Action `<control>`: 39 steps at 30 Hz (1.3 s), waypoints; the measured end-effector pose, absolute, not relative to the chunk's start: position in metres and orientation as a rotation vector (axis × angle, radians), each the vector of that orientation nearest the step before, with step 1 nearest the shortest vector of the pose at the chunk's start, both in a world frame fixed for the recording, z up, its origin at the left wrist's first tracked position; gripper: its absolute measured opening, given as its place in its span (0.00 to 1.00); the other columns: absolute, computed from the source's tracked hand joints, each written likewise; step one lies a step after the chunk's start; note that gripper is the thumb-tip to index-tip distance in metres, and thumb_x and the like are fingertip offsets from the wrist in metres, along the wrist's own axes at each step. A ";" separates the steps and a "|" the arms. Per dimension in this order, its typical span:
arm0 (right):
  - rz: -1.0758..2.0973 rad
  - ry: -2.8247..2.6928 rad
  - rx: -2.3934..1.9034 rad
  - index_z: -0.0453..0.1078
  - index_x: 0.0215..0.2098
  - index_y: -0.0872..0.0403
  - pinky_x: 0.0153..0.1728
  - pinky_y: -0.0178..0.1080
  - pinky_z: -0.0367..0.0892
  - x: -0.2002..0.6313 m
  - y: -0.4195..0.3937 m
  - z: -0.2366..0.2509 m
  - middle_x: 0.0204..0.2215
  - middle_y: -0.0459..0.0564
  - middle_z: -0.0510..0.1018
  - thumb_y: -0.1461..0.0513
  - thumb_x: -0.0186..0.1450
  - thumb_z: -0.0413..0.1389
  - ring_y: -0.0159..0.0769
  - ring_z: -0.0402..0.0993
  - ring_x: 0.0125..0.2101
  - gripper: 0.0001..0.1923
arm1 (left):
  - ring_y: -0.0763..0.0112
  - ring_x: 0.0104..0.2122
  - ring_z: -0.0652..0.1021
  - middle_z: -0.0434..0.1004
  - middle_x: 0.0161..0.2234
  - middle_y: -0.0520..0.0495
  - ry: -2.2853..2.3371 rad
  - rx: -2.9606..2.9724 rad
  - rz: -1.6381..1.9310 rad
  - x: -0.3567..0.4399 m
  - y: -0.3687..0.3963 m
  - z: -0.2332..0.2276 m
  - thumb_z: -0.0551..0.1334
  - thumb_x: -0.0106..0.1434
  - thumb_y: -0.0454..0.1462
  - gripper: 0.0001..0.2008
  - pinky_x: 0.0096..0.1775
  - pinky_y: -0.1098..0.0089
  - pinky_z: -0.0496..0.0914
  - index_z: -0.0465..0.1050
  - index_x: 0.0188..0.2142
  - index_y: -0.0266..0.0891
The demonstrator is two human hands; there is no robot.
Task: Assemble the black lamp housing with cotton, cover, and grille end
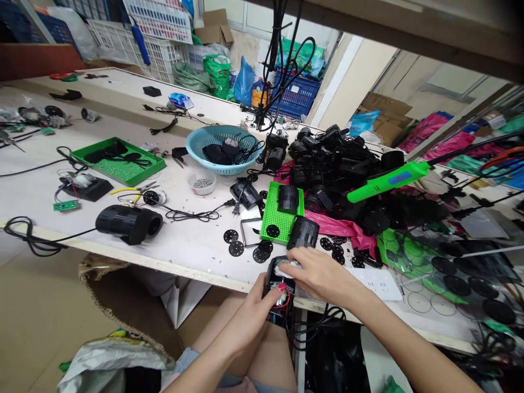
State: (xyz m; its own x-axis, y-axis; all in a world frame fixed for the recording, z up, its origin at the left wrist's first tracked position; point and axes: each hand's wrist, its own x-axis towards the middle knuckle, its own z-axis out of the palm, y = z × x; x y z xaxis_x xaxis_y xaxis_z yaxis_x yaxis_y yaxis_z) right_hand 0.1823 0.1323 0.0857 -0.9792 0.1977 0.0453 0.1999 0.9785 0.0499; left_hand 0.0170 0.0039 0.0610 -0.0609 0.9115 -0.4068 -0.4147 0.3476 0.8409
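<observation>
An opened black plastic housing (287,315) with red wires and metal parts inside is in my left hand (258,299), just over the table's front edge. My left thumb presses on the metal part within it. The fingers of my right hand (317,273) close on a whitish part (282,268) at the housing's upper end; its kind is partly hidden by the fingers. Black cable hangs below the housing. Beyond my right hand lies a matching black housing shell (303,233), touching a green perforated tray (267,228).
Black discs (236,249) and a metal bracket lie left of the tray. A bowl of screws (202,183), a blue basket (192,148) and a black cylindrical device (129,224) stand farther left. A bright green handheld tool (388,181) hangs over piled black housings (327,158) at right.
</observation>
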 end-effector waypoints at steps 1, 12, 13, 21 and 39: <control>-0.078 -3.073 -0.307 0.67 0.49 0.53 0.33 0.39 0.65 0.183 0.132 0.084 0.39 0.54 0.72 0.72 0.63 0.52 0.42 0.70 0.36 0.17 | 0.53 0.64 0.66 0.73 0.60 0.44 1.175 0.565 1.181 0.017 0.004 0.061 0.64 0.61 0.40 0.20 0.64 0.61 0.57 0.73 0.53 0.38; 0.197 -2.748 -0.306 0.67 0.40 0.52 0.45 0.49 0.71 0.185 0.137 0.069 0.50 0.59 0.72 0.75 0.62 0.49 0.47 0.68 0.49 0.15 | 0.50 0.62 0.68 0.79 0.54 0.47 1.102 0.562 1.161 0.021 0.009 0.074 0.65 0.60 0.40 0.18 0.62 0.60 0.61 0.77 0.50 0.40; 0.245 -2.722 -0.306 0.66 0.41 0.51 0.45 0.49 0.71 0.185 0.138 0.066 0.50 0.58 0.72 0.75 0.62 0.49 0.47 0.68 0.49 0.15 | 0.51 0.61 0.69 0.79 0.54 0.48 1.093 0.550 1.166 0.021 0.010 0.073 0.64 0.61 0.40 0.18 0.62 0.60 0.62 0.77 0.50 0.40; 0.523 -2.498 -0.402 0.66 0.40 0.51 0.39 0.42 0.69 0.186 0.137 0.057 0.41 0.53 0.69 0.69 0.66 0.55 0.40 0.69 0.41 0.08 | 0.48 0.57 0.73 0.80 0.52 0.47 1.151 0.542 1.169 0.020 0.012 0.070 0.65 0.59 0.39 0.16 0.60 0.58 0.64 0.78 0.47 0.39; 0.641 -2.619 -0.407 0.66 0.35 0.53 0.30 0.37 0.57 0.192 0.138 0.061 0.28 0.47 0.67 0.71 0.68 0.53 0.37 0.63 0.30 0.08 | 0.49 0.60 0.69 0.82 0.49 0.48 1.095 0.585 1.210 0.021 0.010 0.056 0.65 0.60 0.41 0.12 0.63 0.56 0.58 0.82 0.43 0.43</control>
